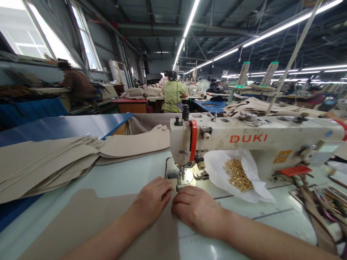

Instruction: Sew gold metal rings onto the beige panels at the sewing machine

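Observation:
A large beige fabric panel (105, 224) lies flat on the sewing table, its upper corner reaching the presser foot (183, 174) of a white sewing machine (217, 139). My left hand (153, 196) is closed at the panel's top edge, just left of the foot, with its fingers bent over the material. Close beside it, my right hand (199, 209) is curled at the panel's right edge, in front of the needle. Its fingertips are tucked under and partly hidden. The machine's lamp lights the needle plate (187, 176).
Stacked beige panels (48, 162) lie on the left. A white bag (217, 162) of gold metal rings (238, 175) sits under the machine arm. Straps and small tools (325, 209) crowd the right side. A person in a green top (172, 95) sits ahead; another person (77, 85) works at left.

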{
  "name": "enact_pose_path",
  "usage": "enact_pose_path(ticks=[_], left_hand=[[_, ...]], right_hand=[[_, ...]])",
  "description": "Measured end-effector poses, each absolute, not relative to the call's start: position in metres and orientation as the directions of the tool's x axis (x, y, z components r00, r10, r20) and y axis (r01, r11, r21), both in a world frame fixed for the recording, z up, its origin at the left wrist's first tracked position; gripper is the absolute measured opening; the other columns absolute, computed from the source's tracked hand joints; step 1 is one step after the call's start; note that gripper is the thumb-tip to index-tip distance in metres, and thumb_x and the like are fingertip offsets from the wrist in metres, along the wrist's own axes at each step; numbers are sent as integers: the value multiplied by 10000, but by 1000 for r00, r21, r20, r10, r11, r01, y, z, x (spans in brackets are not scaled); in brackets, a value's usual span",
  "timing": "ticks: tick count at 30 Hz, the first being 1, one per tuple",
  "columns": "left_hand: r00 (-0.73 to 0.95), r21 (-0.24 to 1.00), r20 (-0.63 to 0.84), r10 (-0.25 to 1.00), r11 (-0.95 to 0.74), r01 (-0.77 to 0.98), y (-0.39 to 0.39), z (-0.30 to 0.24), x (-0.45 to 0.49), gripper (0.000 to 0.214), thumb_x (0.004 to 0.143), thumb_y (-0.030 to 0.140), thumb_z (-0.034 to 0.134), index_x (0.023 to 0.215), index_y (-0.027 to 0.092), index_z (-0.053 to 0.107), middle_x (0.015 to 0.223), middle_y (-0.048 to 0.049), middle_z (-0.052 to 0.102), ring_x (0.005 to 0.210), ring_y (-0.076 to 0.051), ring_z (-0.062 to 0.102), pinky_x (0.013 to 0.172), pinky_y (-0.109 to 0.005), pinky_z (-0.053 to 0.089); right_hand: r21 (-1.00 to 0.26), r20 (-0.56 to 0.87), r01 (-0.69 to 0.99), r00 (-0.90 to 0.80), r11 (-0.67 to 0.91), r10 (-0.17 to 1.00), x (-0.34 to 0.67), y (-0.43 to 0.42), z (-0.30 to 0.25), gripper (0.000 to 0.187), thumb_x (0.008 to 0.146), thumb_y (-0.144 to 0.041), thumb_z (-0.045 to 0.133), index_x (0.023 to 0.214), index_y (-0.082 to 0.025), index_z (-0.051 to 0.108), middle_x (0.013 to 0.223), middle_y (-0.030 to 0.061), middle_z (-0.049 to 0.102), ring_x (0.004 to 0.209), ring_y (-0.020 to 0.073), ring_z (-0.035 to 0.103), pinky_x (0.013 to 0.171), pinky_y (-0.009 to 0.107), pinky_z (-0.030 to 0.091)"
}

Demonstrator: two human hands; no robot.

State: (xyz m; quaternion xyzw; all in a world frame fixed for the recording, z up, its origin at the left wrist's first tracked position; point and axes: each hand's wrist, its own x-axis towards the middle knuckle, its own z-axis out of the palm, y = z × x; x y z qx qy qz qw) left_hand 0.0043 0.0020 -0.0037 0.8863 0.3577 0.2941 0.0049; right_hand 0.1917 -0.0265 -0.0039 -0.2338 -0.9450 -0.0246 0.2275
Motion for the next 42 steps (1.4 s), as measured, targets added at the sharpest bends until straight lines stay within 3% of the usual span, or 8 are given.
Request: enact_pose_path(ticks=[12,34,42], left_hand=[[578,169,579,575,-778,605,1,-6,6,190,841,93,458,722,182,576,698,-20,635,668,-156,567,619,-263,484],[599,164,556,576,-783,600,2,-8,7,204,879,128,441,746,177,587,722,-28,639,695,-162,563,643,-276,486],[578,209,575,579,-787,580,0,-6,6,198,861,98,446,767,181,600,746,-25,659,713,-157,590,657,-273,507]], right_hand=[[-159,451,444,-762,882,465,192,-27,-4,197,912,-176,438,839,-163,620,812,61,650,834,181,567,804,308,449],[-142,432,467,-764,873,479,192,-27,-2,142,894,-164,483,845,-160,617,834,62,654,848,183,569,817,304,445],[-103,457,550,-714,829,530,190,-28,-1,133,908,-167,477,923,-142,607,895,86,642,897,201,553,810,326,456]])
